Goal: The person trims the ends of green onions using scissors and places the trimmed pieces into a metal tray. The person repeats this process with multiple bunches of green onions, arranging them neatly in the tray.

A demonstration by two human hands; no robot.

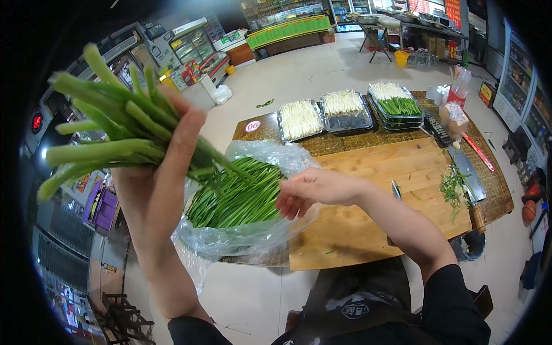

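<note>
My left hand [174, 142] is raised at the left, gripping a bunch of thick green leafy-vegetable stalks [116, 120] whose cut ends point up and left; it is slightly blurred. Below the bunch, a clear plastic bag [241, 239] lies with its mouth spread around a heap of green garlic chives [241, 198]. My right hand [308, 189] hovers at the bag's right edge, fingers loosely curled and nothing visible in them. Under my right forearm is a bamboo cutting board [345, 228], with a small metal blade [396, 189] lying partly hidden by the arm.
Film-covered trays of enoki mushrooms [300, 120] line the far table edge, including a stack with chopped greens [401, 107]. A cleaver [470, 172] and herb scraps [453, 187] lie at right, near a remote control [437, 129] and a plastic bottle [460, 86]. A bin [472, 246] stands below.
</note>
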